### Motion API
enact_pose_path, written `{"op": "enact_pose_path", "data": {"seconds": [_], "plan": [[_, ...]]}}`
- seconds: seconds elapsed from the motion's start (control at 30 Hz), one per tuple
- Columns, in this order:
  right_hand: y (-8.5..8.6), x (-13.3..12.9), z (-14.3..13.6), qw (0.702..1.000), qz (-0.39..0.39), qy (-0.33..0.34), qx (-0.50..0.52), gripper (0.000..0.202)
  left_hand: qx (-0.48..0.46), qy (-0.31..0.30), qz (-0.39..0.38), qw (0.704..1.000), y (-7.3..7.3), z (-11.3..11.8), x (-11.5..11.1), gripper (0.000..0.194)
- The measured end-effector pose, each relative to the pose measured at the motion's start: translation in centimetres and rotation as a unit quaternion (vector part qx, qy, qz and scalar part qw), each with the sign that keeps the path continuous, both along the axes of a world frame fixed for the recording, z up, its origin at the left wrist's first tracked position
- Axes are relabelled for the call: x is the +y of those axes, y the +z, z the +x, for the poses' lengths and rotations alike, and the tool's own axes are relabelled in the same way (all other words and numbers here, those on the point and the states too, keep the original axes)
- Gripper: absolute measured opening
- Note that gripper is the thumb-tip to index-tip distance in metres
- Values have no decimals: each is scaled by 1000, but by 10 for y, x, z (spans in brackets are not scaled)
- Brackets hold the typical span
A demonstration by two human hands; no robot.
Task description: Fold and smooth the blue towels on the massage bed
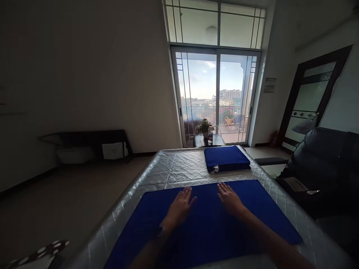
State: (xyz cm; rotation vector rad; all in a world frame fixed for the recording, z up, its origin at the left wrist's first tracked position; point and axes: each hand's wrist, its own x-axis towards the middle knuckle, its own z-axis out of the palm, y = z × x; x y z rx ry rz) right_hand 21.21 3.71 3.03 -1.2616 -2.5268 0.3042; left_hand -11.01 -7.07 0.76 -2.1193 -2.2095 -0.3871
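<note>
I have my left hand (179, 207) and right hand (230, 198) lying flat, grip open with fingers spread, side by side on the blue cloth (202, 224) spread across the quilted mattress (174, 168), a folded blue cloth (226, 158) beyond them.

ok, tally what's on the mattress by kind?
Blue cloth spread flat: 1
Folded blue cloth: 1
Hands resting flat on the spread cloth, left hand and right hand: 2
Total: 4
</note>
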Motion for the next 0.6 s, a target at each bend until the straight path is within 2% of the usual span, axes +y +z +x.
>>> {"op": "enact_pose_path", "data": {"seconds": [0.1, 0.17, 0.23, 0.3, 0.37, 0.43, 0.53, 0.6], "plan": [[1, -12, -57, 999, -11, 46, 0, 66, -9, -51, -8, 999, -2, 61, 31, 70], [-4, -14, -79, 998, -20, 53, -10, 65, -14, -62, -12, 998, -6, 84, 45, 68], [-9, -13, -88, 998, -27, 46, -22, 65, -17, -60, -17, 998, -10, 94, 51, 69], [-13, -8, -83, 999, -31, 31, -32, 67, -20, -50, -26, 998, -11, 90, 51, 73], [-15, 1, -67, 999, -32, 12, -38, 71, -20, -35, -41, 998, -9, 72, 44, 76], [-14, 15, -39, 998, -30, -20, -45, 72, -16, -2, -58, 998, -5, 41, 32, 78], [-11, 35, 17, 993, -14, -99, -56, 68, -7, 68, -78, 995, -1, -25, 7, 78], [-12, 44, 52, 985, 18, -161, -54, 64, 1, 111, -87, 990, -4, -72, -10, 75]]}}
